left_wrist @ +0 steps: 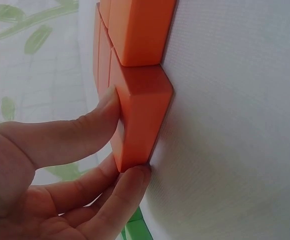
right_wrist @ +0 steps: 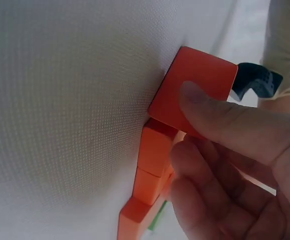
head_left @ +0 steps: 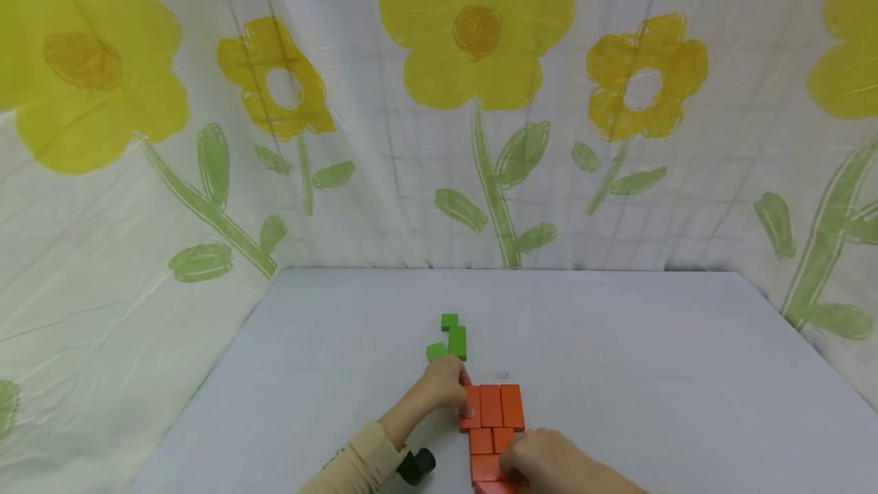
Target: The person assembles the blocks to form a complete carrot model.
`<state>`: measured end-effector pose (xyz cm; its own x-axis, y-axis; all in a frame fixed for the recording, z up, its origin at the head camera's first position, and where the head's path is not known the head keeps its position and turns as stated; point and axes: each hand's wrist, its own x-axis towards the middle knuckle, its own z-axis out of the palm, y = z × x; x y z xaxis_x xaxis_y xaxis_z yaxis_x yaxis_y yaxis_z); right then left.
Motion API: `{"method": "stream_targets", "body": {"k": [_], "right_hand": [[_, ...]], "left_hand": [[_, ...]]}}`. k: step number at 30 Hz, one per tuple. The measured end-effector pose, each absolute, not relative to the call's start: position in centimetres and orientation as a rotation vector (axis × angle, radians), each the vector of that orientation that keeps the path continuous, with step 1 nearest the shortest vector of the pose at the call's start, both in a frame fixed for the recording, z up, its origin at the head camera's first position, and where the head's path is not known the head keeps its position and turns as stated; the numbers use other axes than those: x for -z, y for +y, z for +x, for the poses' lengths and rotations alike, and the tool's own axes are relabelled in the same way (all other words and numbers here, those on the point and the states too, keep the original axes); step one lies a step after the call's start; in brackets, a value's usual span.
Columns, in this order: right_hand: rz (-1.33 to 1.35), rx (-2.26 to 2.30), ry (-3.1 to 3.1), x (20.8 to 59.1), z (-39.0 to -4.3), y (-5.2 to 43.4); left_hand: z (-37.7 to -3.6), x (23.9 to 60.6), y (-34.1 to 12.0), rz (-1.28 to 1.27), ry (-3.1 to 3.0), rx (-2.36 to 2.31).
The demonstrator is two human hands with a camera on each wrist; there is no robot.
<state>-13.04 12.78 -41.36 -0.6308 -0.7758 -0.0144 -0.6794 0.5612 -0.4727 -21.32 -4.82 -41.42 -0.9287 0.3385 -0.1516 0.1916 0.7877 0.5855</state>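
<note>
Orange-red blocks lie fitted together on the white table. At the far end, three long blocks lie side by side, and my left hand (head_left: 442, 385) pinches the leftmost orange block (left_wrist: 141, 117). Its thumb lies on one face, with fingertips at the far end. Two small square blocks (head_left: 482, 441) and a crosswise block (head_left: 483, 467) continue the row toward me. My right hand (head_left: 549, 460) holds the nearest orange block (right_wrist: 200, 75) at its right end, thumb flat on the near face and fingers curled behind. Part of this block is below the head view's edge.
Beyond the orange blocks are three green pieces: a small block (head_left: 449, 321), a longer block (head_left: 457, 343) and another small block (head_left: 436, 351). A black device (head_left: 417, 467) sits at the left wrist. A flower-printed curtain (head_left: 384, 197) hangs behind the white table (head_left: 617, 357).
</note>
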Motion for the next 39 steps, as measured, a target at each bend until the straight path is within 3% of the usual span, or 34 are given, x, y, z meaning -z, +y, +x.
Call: {"method": "stream_targets", "body": {"k": [32, 39], "right_hand": [[-1.118, 0.529, 2.636, 41.5, -13.3, 12.6], [-1.121, 0.567, 2.586, 39.5, -14.1, 13.2]], "left_hand": [[-21.3, 41.5, -5.0, 0.395, 2.728, -0.871], [-21.2, 41.5, -5.0, 0.388, 2.725, -0.887]]}}
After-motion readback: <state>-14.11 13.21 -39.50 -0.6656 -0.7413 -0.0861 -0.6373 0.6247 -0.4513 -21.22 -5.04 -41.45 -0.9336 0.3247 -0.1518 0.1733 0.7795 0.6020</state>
